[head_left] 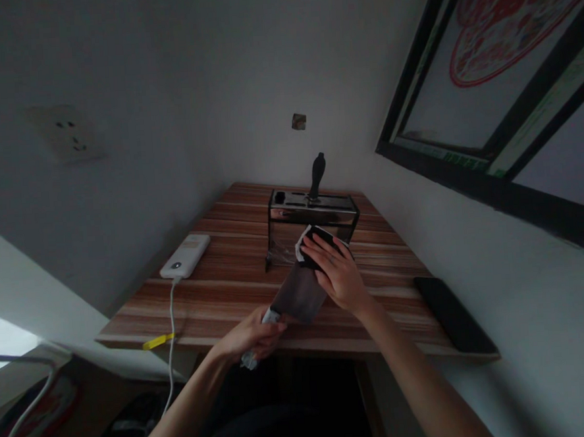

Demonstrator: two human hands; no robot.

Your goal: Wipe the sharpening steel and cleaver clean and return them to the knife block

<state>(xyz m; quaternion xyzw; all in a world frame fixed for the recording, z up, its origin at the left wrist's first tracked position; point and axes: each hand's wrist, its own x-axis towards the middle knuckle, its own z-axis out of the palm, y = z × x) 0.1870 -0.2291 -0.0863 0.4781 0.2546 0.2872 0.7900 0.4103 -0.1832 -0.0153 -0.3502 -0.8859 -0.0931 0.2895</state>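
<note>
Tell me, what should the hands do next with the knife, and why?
Probably slide the cloth down the blade toward the handle. The right hand presses the cloth on the blade's far end, the left hand grips the handle, and most of the blade lies bare between them.

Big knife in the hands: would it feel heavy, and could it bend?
Probably heavy for its size: the knife has a broad, flat blade. It is likely stiff, holding straight out from the left hand while the right hand presses a cloth on it.
</note>
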